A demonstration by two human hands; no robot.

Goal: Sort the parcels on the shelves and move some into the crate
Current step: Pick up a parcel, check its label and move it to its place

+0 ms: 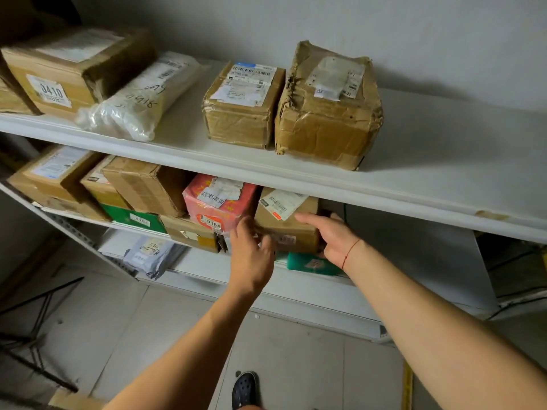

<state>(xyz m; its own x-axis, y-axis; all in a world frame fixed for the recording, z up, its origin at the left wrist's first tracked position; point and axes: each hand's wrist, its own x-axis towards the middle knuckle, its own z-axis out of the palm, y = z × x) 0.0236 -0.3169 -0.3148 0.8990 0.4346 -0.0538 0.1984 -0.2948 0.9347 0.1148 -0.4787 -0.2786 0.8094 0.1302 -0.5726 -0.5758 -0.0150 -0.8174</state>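
A brown cardboard parcel [288, 224] with a white label sits on the middle shelf, right of a pink parcel [219, 202] marked 0164. My left hand [251, 255] lies against the brown parcel's left front corner, fingers spread. My right hand [331, 236], a red string at its wrist, is pressed on the parcel's right side, index finger along its top edge. Both hands clasp this parcel between them. No crate is in view.
The top shelf [207, 161] carries two taped brown boxes [325, 113], a white plastic bag [139, 99] and a box marked 0410 [59, 72]. More boxes crowd the middle shelf's left. A grey mailer [151, 255] and a green parcel [310, 263] lie on the lower shelf. A black metal frame [35, 321] stands at left.
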